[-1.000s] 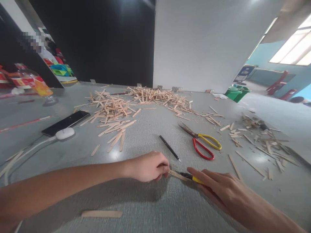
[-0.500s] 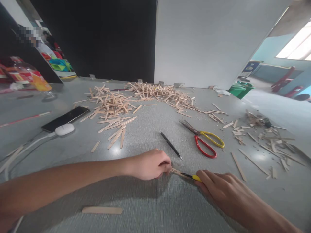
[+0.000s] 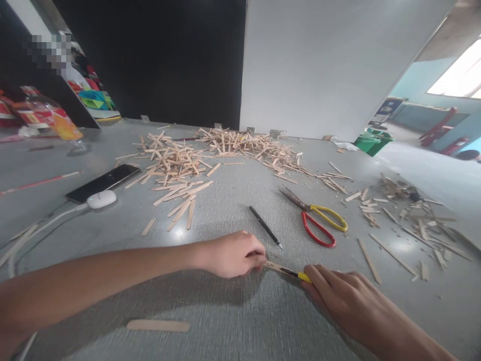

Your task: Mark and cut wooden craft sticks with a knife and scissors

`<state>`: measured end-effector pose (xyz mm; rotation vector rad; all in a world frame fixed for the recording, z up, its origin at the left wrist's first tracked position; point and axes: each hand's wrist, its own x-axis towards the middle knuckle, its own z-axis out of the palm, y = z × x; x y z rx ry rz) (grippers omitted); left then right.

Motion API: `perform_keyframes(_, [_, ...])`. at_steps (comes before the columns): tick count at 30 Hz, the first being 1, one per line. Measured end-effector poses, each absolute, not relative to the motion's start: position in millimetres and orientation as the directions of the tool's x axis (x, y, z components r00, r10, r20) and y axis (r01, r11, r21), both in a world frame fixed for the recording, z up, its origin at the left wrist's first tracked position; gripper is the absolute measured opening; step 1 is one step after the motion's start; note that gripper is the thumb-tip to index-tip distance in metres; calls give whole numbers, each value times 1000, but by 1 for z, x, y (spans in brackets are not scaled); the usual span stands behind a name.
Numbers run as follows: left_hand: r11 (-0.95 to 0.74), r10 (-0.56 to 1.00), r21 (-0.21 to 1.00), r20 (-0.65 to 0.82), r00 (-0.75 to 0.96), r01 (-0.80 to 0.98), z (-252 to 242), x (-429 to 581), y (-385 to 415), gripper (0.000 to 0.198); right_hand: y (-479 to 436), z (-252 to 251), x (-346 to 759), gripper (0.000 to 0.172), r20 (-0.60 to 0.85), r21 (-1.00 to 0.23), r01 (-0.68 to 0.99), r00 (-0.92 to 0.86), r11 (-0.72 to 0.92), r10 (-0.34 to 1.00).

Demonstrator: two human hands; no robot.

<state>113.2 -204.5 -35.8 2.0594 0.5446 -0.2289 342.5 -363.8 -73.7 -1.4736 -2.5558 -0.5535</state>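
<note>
- how many scissors (image 3: 313, 215)?
- one pair.
- left of the scissors?
- one pen (image 3: 265, 227), one phone (image 3: 103, 183).
- and nearer than the scissors?
- two hands (image 3: 233, 254), one tool (image 3: 304, 277).
- and sticks (image 3: 176, 161) around the scissors?
- too many overlap to count.

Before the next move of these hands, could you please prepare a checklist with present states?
1. Left hand holding the wooden stick: ok.
2. Right hand gripping the yellow-and-black tool: ok.
3. Left hand apart from the tool's black end: ok.
4. Scissors apart from both hands: ok.
5. Black pen well aside: not ok, lies just beyond the stick.
6. Tool's tip sharp: cannot tell.
</note>
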Motion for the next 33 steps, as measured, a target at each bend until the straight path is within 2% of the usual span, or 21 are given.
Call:
perform_keyframes(22, [-482, 275, 763, -336, 901, 431, -39, 112, -204, 26, -371, -79, 343, 29, 301, 304, 854, -507, 423, 808])
perform_keyframes(33, [-531, 289, 765, -240, 927, 364, -40, 110, -208, 26, -359, -52, 335, 40, 219, 409, 789, -573, 459, 790])
